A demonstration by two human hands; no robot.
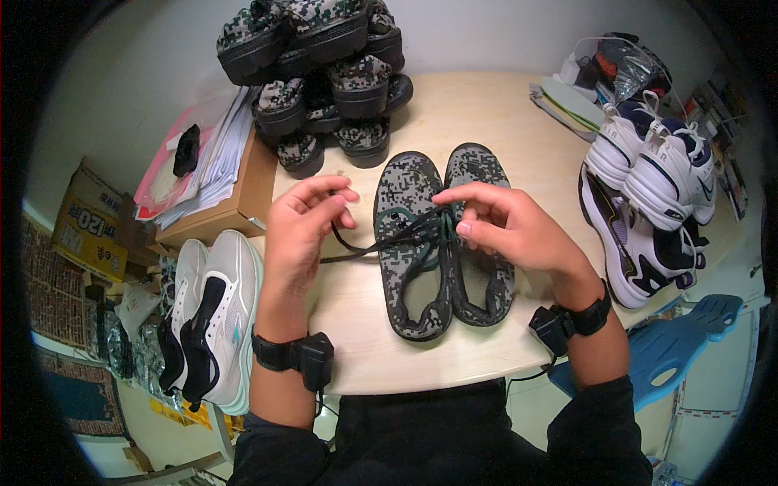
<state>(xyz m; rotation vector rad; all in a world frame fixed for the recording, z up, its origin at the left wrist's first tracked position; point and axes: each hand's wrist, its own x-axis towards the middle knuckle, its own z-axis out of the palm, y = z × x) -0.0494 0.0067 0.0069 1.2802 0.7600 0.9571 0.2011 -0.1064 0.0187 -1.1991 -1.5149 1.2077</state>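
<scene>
Two camouflage lace-up shoes stand side by side on the table in front of me, toes pointing away. The left shoe [411, 182] has dark laces [389, 242] that stretch leftward off its tongue. My left hand [312, 219] is raised beside it, fingers curled and pinching a loose lace end. Over the right shoe [478, 168], my right hand [506, 223] has its thumb and forefinger bent around the lace near the gap between the shoes. Part of that shoe's opening is hidden under the right hand.
Several more camouflage shoes [356, 81] are piled at the back left. White sneakers [223, 324] stand low at the left, beside a cardboard box [219, 219] topped with papers [203, 174]. More sneakers [648, 174] stack at the right edge, above a blue stool [673, 348].
</scene>
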